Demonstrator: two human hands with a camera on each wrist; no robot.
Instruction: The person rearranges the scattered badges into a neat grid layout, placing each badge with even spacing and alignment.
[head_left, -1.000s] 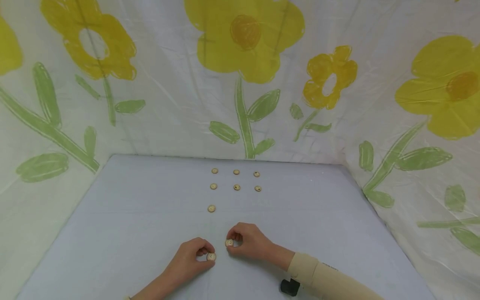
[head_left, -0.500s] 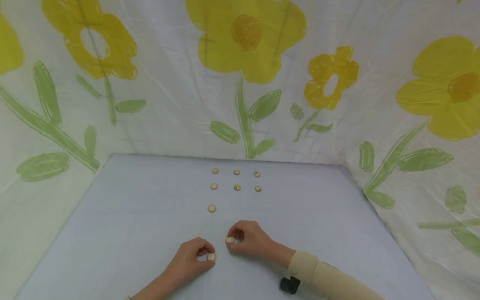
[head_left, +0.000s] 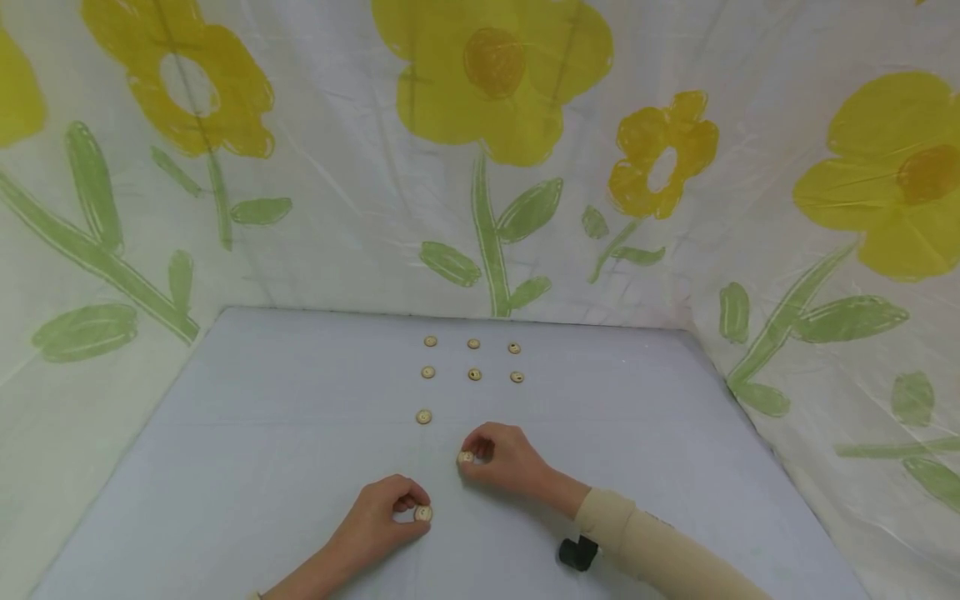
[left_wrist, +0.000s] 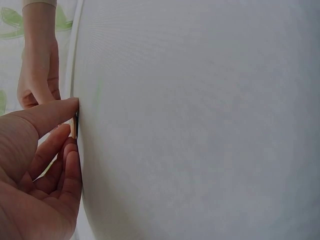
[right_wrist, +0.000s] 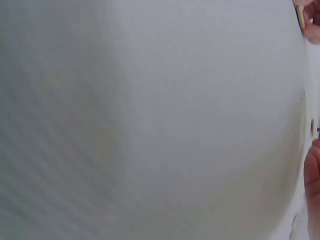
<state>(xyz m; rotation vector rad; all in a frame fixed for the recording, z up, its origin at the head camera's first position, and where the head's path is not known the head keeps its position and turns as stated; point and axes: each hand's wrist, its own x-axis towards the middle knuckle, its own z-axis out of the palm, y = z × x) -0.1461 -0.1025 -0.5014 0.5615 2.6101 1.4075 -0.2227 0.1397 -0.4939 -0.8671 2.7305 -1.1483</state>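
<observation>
In the head view my left hand (head_left: 375,518) pinches a small round wooden disc (head_left: 423,514) with dark marks on its face, low over the near middle of the table. My right hand (head_left: 508,460) pinches a similar pale disc (head_left: 466,457), farther forward and to the right. The left wrist view shows thumb and fingers at the thin edge of the left disc (left_wrist: 75,127), close to the tabletop. Only part of the right hand (right_wrist: 313,182) enters the right wrist view, at its right edge. A single disc (head_left: 423,417) lies on the table ahead of both hands.
Toward the back of the grey-blue table (head_left: 262,467), more marked discs lie in two rows of three, such as the middle one (head_left: 475,375). A small black device (head_left: 577,553) sits under the right sleeve (head_left: 652,542). Flower-painted sheeting (head_left: 337,167) walls the table.
My right hand has moved forward and slightly right with its disc, toward the single disc. The left hand and the discs on the table have stayed in place.
</observation>
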